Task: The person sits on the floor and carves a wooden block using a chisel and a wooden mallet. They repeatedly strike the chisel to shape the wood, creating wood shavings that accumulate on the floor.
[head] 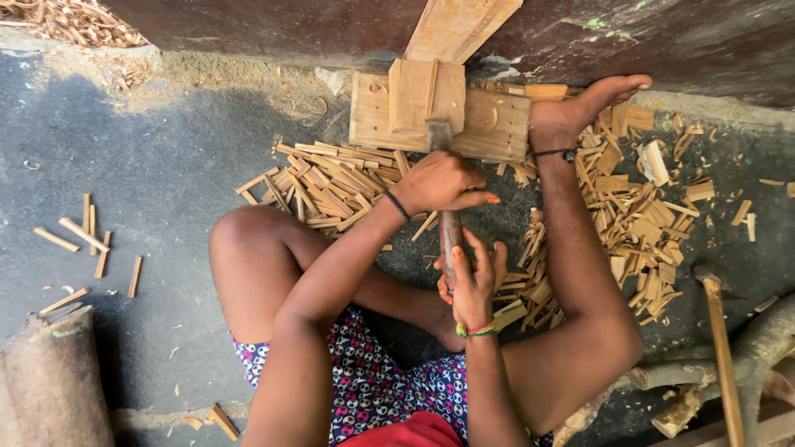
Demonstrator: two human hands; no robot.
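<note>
Dark, dusty ground at the foot of a stained wall is strewn with split wood. A chisel-like tool (450,236) is gripped by both hands: the left hand (441,182) is closed over its upper part, close to the metal head, and the right hand (474,281) is wrapped around the lower end of its brown handle. The long axis of the tool runs almost straight away from the body, its head pointing at the wooden jig (439,116), which lies directly ahead of the grip and against the wall. The left hand is the nearer of the two to the jig; whether the metal head touches the block cannot be told. One jig is seen, built from a flat board with a smaller block set on it, and a plank (460,29) leans down onto it from above. The jig's right end is steadied by one bare foot (580,108). Small wooden strips (339,178) lie in heaps too many to count on both sides, with about eight looser ones at far left. One hammer (716,331) lies at the right, well apart from the hands, and one log (50,381) stands at lower left.
</note>
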